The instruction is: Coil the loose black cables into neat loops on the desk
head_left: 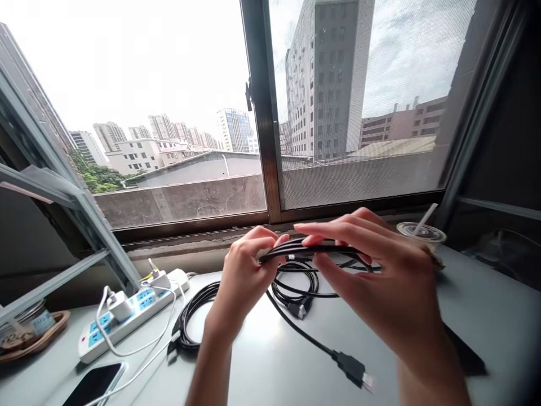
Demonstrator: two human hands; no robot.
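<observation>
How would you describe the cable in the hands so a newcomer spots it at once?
Find the big window, then the pale table below it. Above the table, the left hand and right hand hold a bundle of black cable. The left coil and middle coil are black too, but lie on the table; this bundle is raised.

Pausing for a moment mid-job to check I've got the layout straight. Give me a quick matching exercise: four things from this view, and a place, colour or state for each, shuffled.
Things:
1. Raised black cable
2. Power strip
3. Lidded cup
4. Smartphone

Places, colours, states:
A. Lying at the lower left of the view, screen dark
B. White, with blue sockets and two adapters plugged in
C. Looped, in the fingers of the left hand and right hand
D. Beyond the right hand, a slanted straw sticking out

Right pairs: 1-C, 2-B, 3-D, 4-A
</observation>
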